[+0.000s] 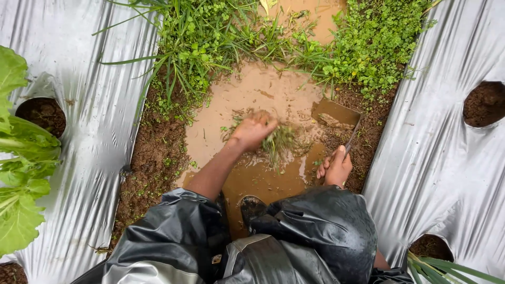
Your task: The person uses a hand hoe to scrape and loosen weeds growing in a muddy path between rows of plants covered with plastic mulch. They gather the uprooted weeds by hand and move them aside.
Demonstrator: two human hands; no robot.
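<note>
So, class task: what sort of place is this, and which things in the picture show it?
Most likely an outdoor vegetable field, in a muddy furrow between raised beds. The beds wear silver plastic mulch with planting holes, a leafy green crop grows at one side, and the left hand grips pulled weeds.

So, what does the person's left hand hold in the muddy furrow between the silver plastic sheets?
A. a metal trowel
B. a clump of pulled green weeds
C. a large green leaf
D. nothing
B: the left hand is closed on a clump of wet green weeds over the brown muddy water; the trowel is in the other hand.
</note>
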